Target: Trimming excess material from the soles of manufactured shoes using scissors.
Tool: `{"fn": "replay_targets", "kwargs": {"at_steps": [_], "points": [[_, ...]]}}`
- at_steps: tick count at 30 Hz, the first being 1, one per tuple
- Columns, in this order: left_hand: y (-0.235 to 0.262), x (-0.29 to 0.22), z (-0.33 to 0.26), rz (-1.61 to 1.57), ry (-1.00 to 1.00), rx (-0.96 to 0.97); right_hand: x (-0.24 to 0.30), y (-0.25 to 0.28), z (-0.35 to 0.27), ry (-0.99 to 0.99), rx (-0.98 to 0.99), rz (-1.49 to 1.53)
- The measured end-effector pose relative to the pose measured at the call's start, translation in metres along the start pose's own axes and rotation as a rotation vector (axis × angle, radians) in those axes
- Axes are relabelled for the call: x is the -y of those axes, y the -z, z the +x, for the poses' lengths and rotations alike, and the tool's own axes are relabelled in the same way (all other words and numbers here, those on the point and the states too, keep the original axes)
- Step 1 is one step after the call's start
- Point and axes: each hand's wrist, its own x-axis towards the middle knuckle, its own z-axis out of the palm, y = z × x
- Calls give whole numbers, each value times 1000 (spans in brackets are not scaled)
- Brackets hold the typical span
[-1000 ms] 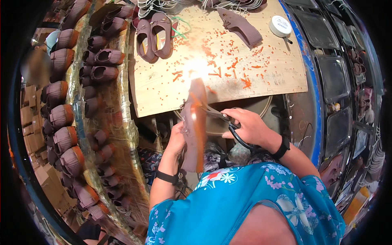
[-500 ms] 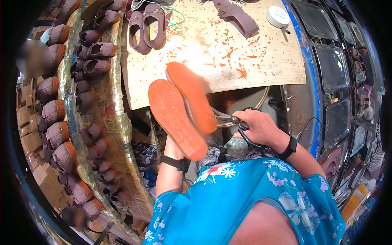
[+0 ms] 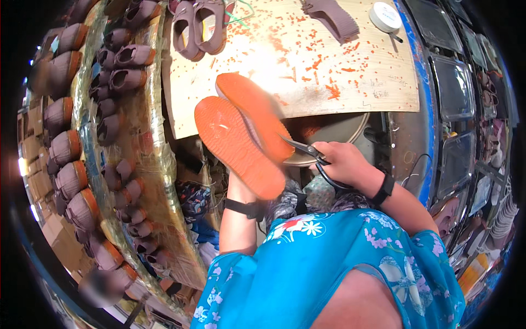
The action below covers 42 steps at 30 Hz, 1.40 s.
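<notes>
Two shoes with orange soles face up, a near one (image 3: 241,148) and a far one (image 3: 249,109), lie side by side in front of me. Beneath them comes my left hand (image 3: 238,189), which supports the pair; its fingers are hidden behind the soles. My right hand (image 3: 346,163) is closed around the dark handles of a pair of scissors (image 3: 304,148). Their blades point left and reach the right edge of the far sole, near its lower end. Whether they touch the sole I cannot tell.
A wooden table (image 3: 361,82) ahead is strewn with orange scraps. On it are a pair of mauve shoes (image 3: 209,33), a single mauve shoe (image 3: 337,19) and a round white container (image 3: 385,17). Racks of mauve shoes (image 3: 68,178) stand left; clear trays (image 3: 452,88) line the right.
The held shoes have shifted slightly up and left in the picture. The scissors have moved up a little, their tips now farther up along the far sole's edge. The whole view has shifted slightly.
</notes>
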Motion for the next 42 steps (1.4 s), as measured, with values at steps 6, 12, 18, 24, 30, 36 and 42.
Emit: {"fn": "replay_targets", "kwargs": {"at_steps": [6,12,18,24,30,36,42], "points": [[-17,-35,62,-38,-64,-69,44,28,14,77,134,-27],[-16,-46,88,-64,-113,-124,48,21,35,151,116,-121],[-7,-76,85,-73,-209,-206,49,12,46,205,120,-121],[-10,-61,78,-83,-356,-285,32,-1,50,167,112,24],[61,-110,79,536,-766,-392,17,-3,59,5,67,130],[112,-233,89,628,-863,-714,13,-2,61,-186,152,111],[214,-335,148,492,-966,-818,19,-20,56,-85,160,96]]}}
